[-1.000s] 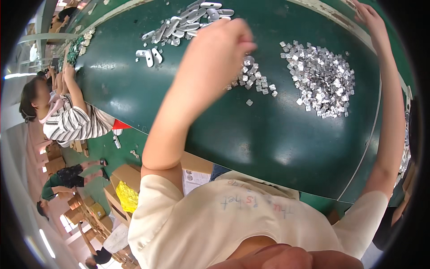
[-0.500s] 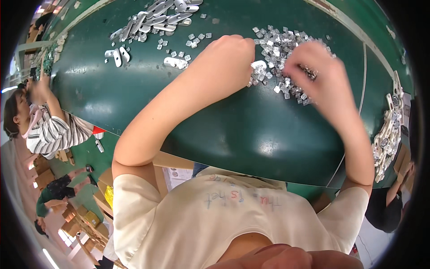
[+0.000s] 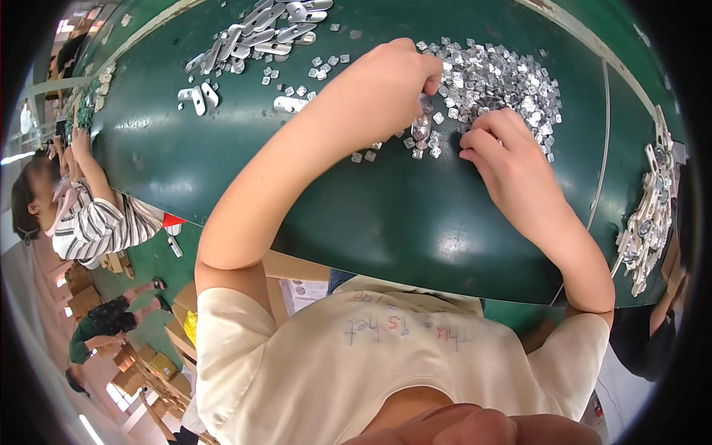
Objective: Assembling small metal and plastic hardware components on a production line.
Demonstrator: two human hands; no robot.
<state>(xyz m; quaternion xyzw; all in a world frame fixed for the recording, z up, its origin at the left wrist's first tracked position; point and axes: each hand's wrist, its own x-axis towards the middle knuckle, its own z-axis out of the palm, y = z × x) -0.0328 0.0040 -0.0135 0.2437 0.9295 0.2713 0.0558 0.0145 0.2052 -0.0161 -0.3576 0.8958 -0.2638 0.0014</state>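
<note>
My left hand (image 3: 404,81) is closed at the left side of a heap of small square clear-and-silver pieces (image 3: 512,81). Its fingertips grip the far end of an oval metal plate (image 3: 422,127) with small pieces on it. My right hand (image 3: 508,152) rests at the heap's near edge with its fingers curled together; whatever they pinch is hidden. A few loose square pieces (image 3: 369,156) lie under and beside my left wrist.
Oval silver plates (image 3: 259,33) are piled at the far left, with two single plates (image 3: 198,100) nearer. Another plate (image 3: 289,104) lies by my left forearm. White assembled strips (image 3: 649,208) are heaped at the right edge. A person in a striped top (image 3: 96,222) works at left.
My right hand has moved nearer to me, from over the heap to its near edge. My left hand has shifted slightly up and right, and the plate below it now shows more.
</note>
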